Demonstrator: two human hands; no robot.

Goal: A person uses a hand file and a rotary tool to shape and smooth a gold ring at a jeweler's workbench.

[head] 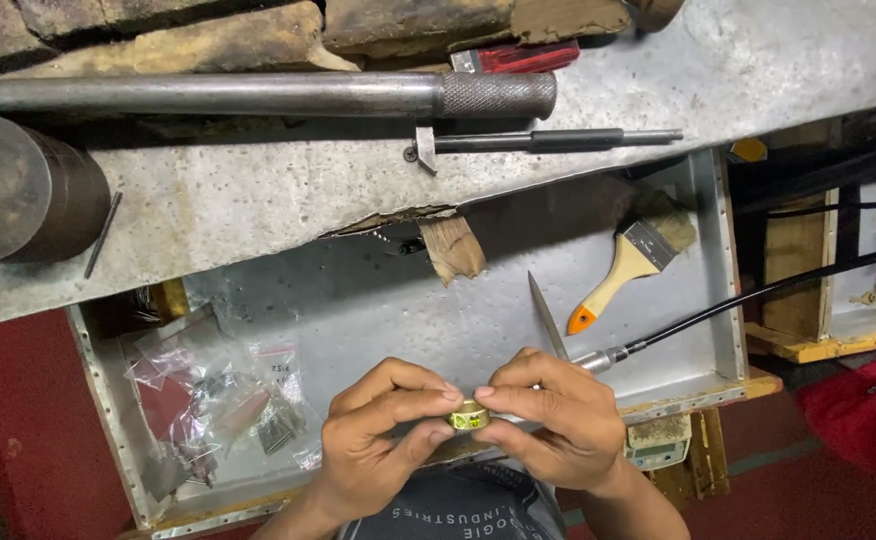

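A small brass-coloured ring (469, 416) sits pinched between both hands, low in the head view and just in front of the open metal drawer (398, 300), which serves here as the landmark. The left hand (378, 440) has its thumb and forefinger closed on the ring's left side, the other fingers curled in. The right hand (548, 420) grips the ring's right side the same way, and a metal-tipped tool on a black cable (758, 292) runs out from behind that hand across the drawer's right end.

Inside the drawer, at its left end, lies a heap of clear plastic bags (228, 400) with small parts. Toward its right end lies a paintbrush (633, 262) with a pale wooden handle and orange tip, and between brush and hands a slim metal blade (548, 315). Above the drawer, on the grey desk (258, 200), a long steel bar (258, 95) with a knurled end lies beside a dark metal cylinder (23, 190).
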